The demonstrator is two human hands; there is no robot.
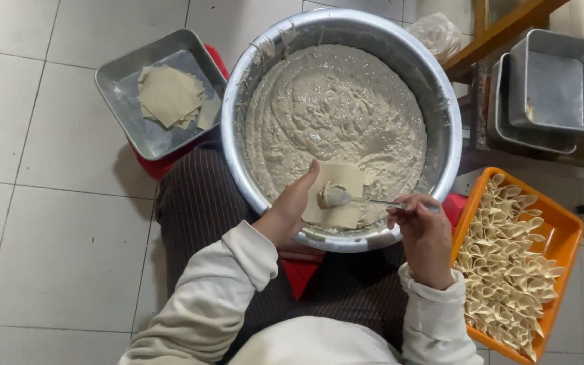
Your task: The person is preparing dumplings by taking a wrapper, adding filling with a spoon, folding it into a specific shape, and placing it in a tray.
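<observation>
My left hand (pixel 290 206) holds a square dough wrapper (pixel 341 177) flat on its fingers, over the near rim of a big steel bowl (pixel 441 108) full of pale grey filling (pixel 332 108). My right hand (pixel 424 230) grips a metal spoon (pixel 363 199) whose bowl rests on the wrapper with a dab of filling on it.
A steel tray (pixel 126 81) with a stack of square wrappers (pixel 169 94) sits at the upper left on a red stool. An orange tray (pixel 569 226) of folded dumplings (pixel 508 263) lies at my right. Empty steel pans (pixel 559 84) stand on a wooden rack at the upper right.
</observation>
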